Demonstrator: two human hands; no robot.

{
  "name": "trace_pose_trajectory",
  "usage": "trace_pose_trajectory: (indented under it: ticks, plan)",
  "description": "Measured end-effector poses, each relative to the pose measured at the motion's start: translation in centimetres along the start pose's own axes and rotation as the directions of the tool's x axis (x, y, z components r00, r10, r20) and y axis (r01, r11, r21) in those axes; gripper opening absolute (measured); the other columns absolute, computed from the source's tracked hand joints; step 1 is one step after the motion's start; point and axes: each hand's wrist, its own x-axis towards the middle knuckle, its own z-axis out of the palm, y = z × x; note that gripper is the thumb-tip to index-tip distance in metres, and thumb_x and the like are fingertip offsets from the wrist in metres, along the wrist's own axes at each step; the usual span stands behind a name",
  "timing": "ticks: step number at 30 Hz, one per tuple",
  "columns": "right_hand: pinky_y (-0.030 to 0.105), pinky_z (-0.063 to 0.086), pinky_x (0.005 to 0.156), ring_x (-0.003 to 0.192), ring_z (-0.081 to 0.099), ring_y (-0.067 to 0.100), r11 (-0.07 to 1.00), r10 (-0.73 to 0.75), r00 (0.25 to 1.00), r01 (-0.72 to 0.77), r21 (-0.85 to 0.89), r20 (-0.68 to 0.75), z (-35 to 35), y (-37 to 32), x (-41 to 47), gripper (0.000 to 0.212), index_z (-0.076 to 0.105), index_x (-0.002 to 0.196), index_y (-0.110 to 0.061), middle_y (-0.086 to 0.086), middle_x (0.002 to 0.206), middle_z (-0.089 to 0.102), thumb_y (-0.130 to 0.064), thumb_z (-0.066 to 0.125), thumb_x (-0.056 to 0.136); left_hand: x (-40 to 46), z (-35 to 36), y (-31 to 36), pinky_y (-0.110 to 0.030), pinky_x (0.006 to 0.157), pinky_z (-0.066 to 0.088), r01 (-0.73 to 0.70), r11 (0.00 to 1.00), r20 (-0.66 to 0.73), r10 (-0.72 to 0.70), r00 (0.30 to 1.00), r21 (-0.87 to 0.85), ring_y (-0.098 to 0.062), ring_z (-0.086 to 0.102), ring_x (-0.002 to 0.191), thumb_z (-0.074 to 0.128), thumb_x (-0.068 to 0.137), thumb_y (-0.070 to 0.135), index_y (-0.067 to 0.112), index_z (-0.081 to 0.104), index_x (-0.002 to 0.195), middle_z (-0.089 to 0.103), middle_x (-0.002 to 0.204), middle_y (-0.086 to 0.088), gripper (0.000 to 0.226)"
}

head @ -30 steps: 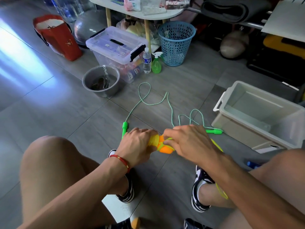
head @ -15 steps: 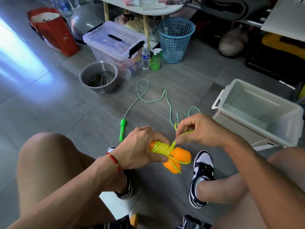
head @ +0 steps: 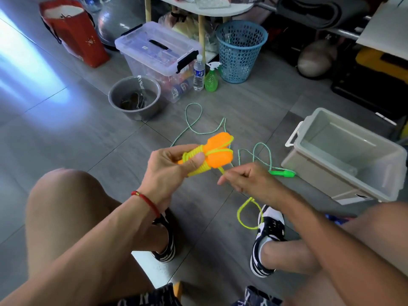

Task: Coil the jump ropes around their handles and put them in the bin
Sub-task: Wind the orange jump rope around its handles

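Note:
My left hand (head: 170, 166) grips the two orange handles (head: 218, 151) of a jump rope, held together and tilted up to the right, with yellow-green rope (head: 196, 162) coiled around them. My right hand (head: 249, 180) pinches the free end of that rope just below the handles, and a loose loop (head: 245, 214) hangs under it. A second jump rope (head: 198, 120), green-and-white with green handles (head: 282, 173), lies uncoiled on the floor beyond my hands. The grey open bin (head: 344, 155) stands on the floor to the right.
A grey bucket (head: 134, 98), a lidded clear storage box (head: 156, 54), a water bottle (head: 198, 71), a green spray bottle (head: 212, 78) and a blue mesh basket (head: 240, 49) stand further back. A red bag (head: 77, 34) is far left. My knees and shoes frame the floor below.
My left hand lifted and turned the orange handles so their ends point up-right. My right hand dropped below them, drawing the yellow-green rope down, and a loose loop now hangs beneath it.

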Motion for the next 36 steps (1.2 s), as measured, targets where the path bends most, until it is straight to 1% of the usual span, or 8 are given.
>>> trace_pose_trajectory:
  ticks: [4, 10, 14, 19, 23, 28, 33, 36]
  plan:
    - [0.021, 0.032, 0.053, 0.052, 0.038, 0.003, 0.998, -0.052, 0.998, 0.053, -0.039, 0.031, 3.8, -1.6, -0.6, 0.034, 0.074, 0.087, -0.022, -0.007, 0.058, 0.043, -0.029, 0.048, 0.106, 1.1, -0.5, -1.2, -0.014, 0.061, 0.048, 0.083, 0.996, -0.215, -0.072, 0.974, 0.043, 0.003, 0.063, 0.063, 0.077, 0.087, 0.011, 0.008, 0.078, 0.102, 0.073, 0.073, 0.010, 0.016]
    - [0.026, 0.030, 0.052, 0.050, 0.034, 0.007, 0.999, -0.036, 0.993, 0.033, -0.031, -0.110, 4.4, -2.9, -0.9, 0.031, 0.076, 0.092, -0.017, -0.006, 0.057, 0.037, -0.022, 0.048, 0.104, 1.6, -0.1, -2.8, -0.028, 0.073, 0.053, 0.075, 0.890, -0.283, 0.062, 0.957, 0.451, -0.007, 0.066, 0.074, 0.083, 0.079, 0.040, 0.031, 0.078, 0.099, 0.074, 0.079, 0.011, 0.022]
    - [0.021, 0.025, 0.048, 0.048, 0.028, 0.007, 0.967, 0.121, 0.968, -0.064, 0.248, -0.220, 5.0, -3.4, -0.8, 0.028, 0.076, 0.091, -0.009, -0.011, 0.054, 0.032, -0.031, 0.058, 0.093, 1.4, 1.1, -3.2, -0.036, 0.084, 0.050, -0.032, 0.721, -0.216, 0.250, 0.944, 0.693, -0.025, 0.065, 0.097, 0.075, 0.083, 0.054, 0.031, 0.070, 0.122, 0.074, 0.100, 0.002, 0.046]
    - [0.021, 0.015, 0.040, 0.041, 0.021, 0.005, 0.711, 0.369, 0.904, -0.126, 0.692, -0.215, 5.5, -4.7, -1.1, 0.034, 0.070, 0.082, -0.012, -0.011, 0.052, 0.031, -0.042, 0.063, 0.096, 0.7, 2.4, -4.6, -0.041, 0.072, 0.041, -0.291, 0.396, 0.021, 0.562, 0.827, 0.871, -0.025, 0.054, 0.089, 0.065, 0.091, 0.052, 0.030, 0.068, 0.125, 0.070, 0.105, 0.011, 0.041]
    - [0.028, 0.010, 0.046, 0.044, 0.016, 0.008, 0.663, 0.429, 0.866, -0.110, 0.740, -0.256, 5.4, -5.2, -1.4, 0.058, 0.059, 0.042, -0.024, -0.011, 0.051, 0.024, -0.056, 0.067, 0.090, 0.5, 2.8, -4.7, -0.043, 0.076, 0.043, -0.424, 0.485, 0.035, 0.625, 0.780, 0.765, -0.021, 0.056, 0.092, 0.079, 0.085, 0.041, 0.030, 0.074, 0.119, 0.071, 0.108, 0.015, 0.037]
    - [0.027, 0.014, 0.045, 0.049, 0.016, 0.011, 0.724, 0.402, 0.852, -0.072, 0.686, -0.335, 4.7, -4.4, -1.1, 0.051, 0.061, 0.054, -0.021, -0.001, 0.062, 0.024, -0.062, 0.069, 0.085, -0.1, 3.1, -4.5, -0.038, 0.086, 0.048, -0.504, 0.569, 0.098, 0.594, 0.798, 0.650, -0.018, 0.054, 0.099, 0.084, 0.082, 0.026, 0.029, 0.074, 0.118, 0.067, 0.116, 0.017, 0.037]
    - [0.016, 0.026, 0.052, 0.043, 0.031, 0.002, 0.911, 0.058, 0.959, 0.062, 0.408, -0.276, 2.5, -4.2, -1.4, 0.045, 0.067, 0.058, -0.023, -0.018, 0.048, 0.033, -0.035, 0.059, 0.100, 0.1, 1.7, -2.0, -0.021, 0.064, 0.053, -0.204, 0.937, 0.137, 0.171, 0.976, 0.285, -0.006, 0.058, 0.081, 0.075, 0.091, 0.026, 0.023, 0.068, 0.122, 0.065, 0.107, 0.014, 0.032]
    - [0.025, 0.022, 0.051, 0.050, 0.023, 0.007, 0.961, -0.082, 0.961, 0.146, 0.234, -0.263, 2.2, -3.8, -1.3, 0.051, 0.050, 0.051, -0.023, -0.012, 0.052, 0.029, -0.033, 0.058, 0.101, 1.1, 0.1, -1.2, -0.025, 0.067, 0.050, -0.024, 0.959, 0.395, -0.094, 0.914, 0.281, -0.010, 0.057, 0.077, 0.064, 0.095, 0.035, 0.009, 0.065, 0.117, 0.071, 0.098, 0.000, 0.034]
